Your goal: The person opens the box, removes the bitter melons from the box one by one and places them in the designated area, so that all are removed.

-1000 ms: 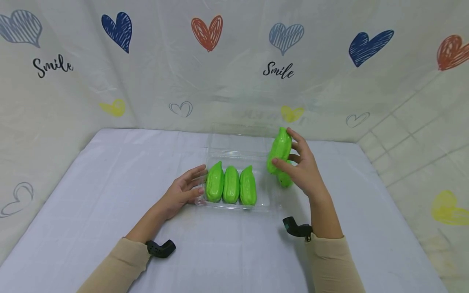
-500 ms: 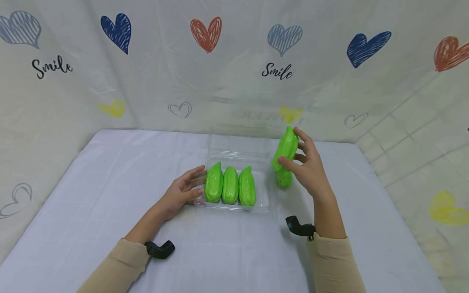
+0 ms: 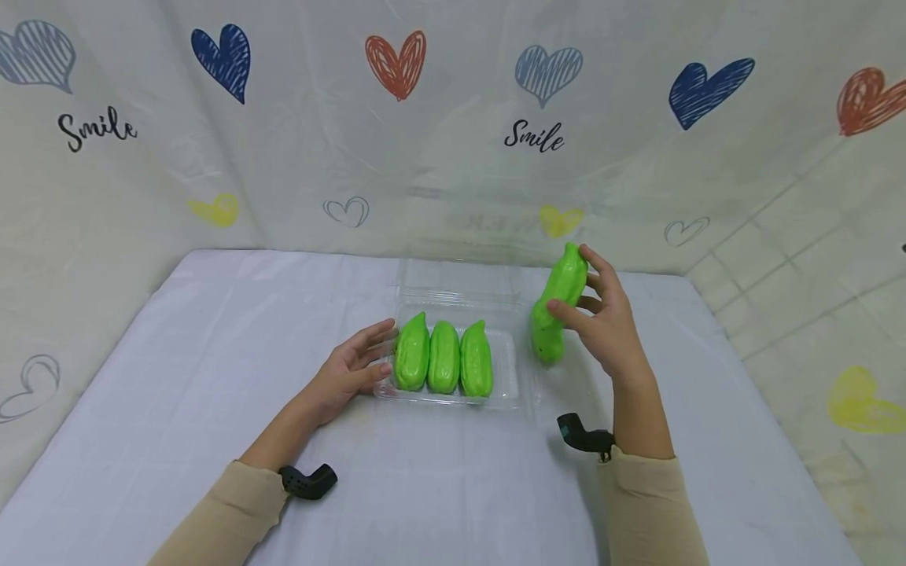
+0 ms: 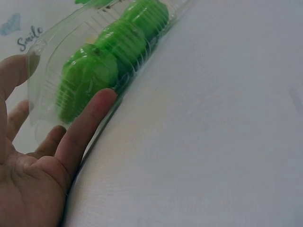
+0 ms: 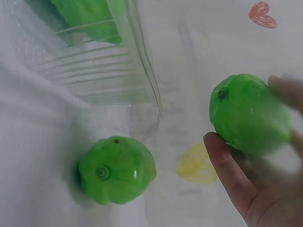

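In the head view, my right hand (image 3: 600,322) holds a long green toy fruit (image 3: 569,271) between thumb and fingers, above the table right of a clear plastic clamshell box (image 3: 504,369). The right wrist view shows this held fruit apart from another green fruit (image 5: 118,170) lying on the table below it. Inside the box, three similar green fruits (image 3: 444,358) lie side by side in its left and middle part. My left hand (image 3: 351,368) rests against the box's left side, its fingers fairly straight and the thumb touching the wall, as the left wrist view shows.
The box's clear lid (image 3: 460,277) stands open at the back. A white cloth (image 3: 439,487) covers the table. Behind it hangs a pale curtain (image 3: 453,157) with hearts and lettering. Each wrist wears a black camera (image 3: 309,481).
My right hand has moved to the right with the green toy fruit, away from the box. My left hand stays at the box's side, and the fruits in the box have not moved.
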Demonstrator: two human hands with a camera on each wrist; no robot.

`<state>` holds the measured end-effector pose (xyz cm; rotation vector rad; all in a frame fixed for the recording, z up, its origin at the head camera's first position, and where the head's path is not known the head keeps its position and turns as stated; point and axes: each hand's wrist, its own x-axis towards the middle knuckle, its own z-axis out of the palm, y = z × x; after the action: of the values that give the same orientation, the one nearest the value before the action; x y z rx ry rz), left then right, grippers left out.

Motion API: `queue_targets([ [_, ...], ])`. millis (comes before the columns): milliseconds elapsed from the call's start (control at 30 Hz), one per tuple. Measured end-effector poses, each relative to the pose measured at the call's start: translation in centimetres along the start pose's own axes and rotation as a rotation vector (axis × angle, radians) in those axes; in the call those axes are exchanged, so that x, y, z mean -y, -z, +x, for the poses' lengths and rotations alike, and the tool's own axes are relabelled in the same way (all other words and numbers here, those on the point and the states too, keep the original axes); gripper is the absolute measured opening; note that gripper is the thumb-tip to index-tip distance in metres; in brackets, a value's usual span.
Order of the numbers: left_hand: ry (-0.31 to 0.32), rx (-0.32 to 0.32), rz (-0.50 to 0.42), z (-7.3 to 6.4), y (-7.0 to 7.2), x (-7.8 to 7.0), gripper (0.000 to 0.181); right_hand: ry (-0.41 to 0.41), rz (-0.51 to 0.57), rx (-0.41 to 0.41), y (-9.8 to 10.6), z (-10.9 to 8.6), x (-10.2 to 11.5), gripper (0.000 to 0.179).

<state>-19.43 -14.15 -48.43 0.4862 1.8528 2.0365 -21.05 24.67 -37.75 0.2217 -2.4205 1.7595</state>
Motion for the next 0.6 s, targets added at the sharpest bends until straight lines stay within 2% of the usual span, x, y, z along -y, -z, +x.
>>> queue_targets([
  [600, -0.003, 0.002, -0.003, 0.1, 0.0, 0.0, 0.072, -0.060, 0.037, -0.043, 1.4, 0.3, -1.2, 0.087],
])
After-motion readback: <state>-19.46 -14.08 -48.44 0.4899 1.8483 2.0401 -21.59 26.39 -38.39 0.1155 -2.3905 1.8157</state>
